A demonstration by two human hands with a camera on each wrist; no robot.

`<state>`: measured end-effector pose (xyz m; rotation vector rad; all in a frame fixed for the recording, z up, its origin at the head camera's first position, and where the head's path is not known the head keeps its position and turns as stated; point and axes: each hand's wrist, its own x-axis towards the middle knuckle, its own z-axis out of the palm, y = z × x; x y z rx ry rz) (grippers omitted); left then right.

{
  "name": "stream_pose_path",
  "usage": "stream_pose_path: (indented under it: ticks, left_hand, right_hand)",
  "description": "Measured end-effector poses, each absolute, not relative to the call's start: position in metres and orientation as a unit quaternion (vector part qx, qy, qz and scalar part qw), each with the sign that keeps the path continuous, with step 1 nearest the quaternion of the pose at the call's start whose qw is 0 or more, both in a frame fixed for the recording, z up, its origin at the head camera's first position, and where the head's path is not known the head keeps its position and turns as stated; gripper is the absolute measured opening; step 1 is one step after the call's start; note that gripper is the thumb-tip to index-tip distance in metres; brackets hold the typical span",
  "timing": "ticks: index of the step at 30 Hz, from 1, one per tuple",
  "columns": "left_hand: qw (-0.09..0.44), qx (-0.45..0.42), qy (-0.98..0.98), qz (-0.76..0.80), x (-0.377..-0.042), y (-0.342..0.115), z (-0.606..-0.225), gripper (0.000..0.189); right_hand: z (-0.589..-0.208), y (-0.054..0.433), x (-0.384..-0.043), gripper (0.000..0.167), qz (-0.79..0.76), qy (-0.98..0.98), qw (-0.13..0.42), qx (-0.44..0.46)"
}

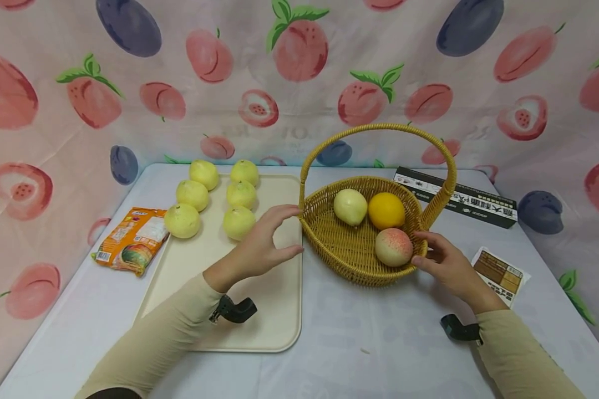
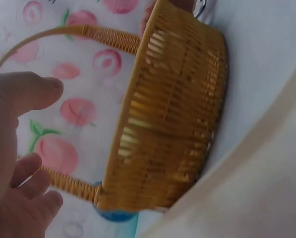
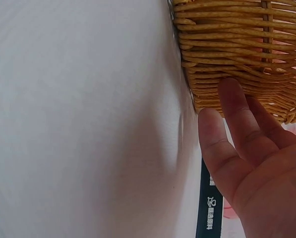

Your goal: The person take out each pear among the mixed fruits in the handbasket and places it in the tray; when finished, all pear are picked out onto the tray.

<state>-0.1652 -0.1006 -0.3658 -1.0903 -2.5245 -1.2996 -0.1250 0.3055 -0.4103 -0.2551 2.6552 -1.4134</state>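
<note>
A wicker basket (image 1: 379,280) with a tall arched handle stands on the white table. It holds a pale yellow-green fruit (image 1: 350,207), an orange (image 1: 386,210) and a pink-blushed peach (image 1: 394,247). At the basket's left end is my left hand (image 1: 259,244), thumb and fingers spread with nothing between them. In the left wrist view the basket's side (image 2: 167,114) lies beyond that hand. My right hand (image 1: 451,266) is at the right end near the handle's base. Its fairly straight fingers (image 3: 234,104) touch the woven side, as the right wrist view shows; the thumb is hidden there.
On the left, a cream tray (image 1: 269,332) bears several pale yellow-green fruits (image 1: 181,220) in two rows. An orange food packet (image 1: 132,239) lies by its left edge. Behind the basket is a long black-and-white box (image 1: 459,199). A flat brown-and-white packet (image 1: 499,274) lies beside my right hand.
</note>
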Motion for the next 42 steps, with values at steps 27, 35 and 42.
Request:
stream_pose_path:
  ticks: [27, 35, 42]
  left_hand:
    - [-0.073, -0.337, -0.862, -0.372, -0.221, 0.003, -0.369, 0.073]
    - [-0.096, -0.326, -0.867, -0.363, -0.234, 0.013, -0.372, 0.075]
    - [-0.115, -0.308, -0.881, -0.340, -0.242, 0.017, -0.376, 0.077]
  right_hand:
    - [-0.411, 0.306, -0.125, 0.058, -0.472, 0.875, 0.060, -0.088]
    - [-0.412, 0.306, -0.125, 0.057, -0.471, 0.876, 0.055, -0.091]
    - [-0.411, 0.306, -0.124, 0.058, -0.473, 0.875, 0.058, -0.085]
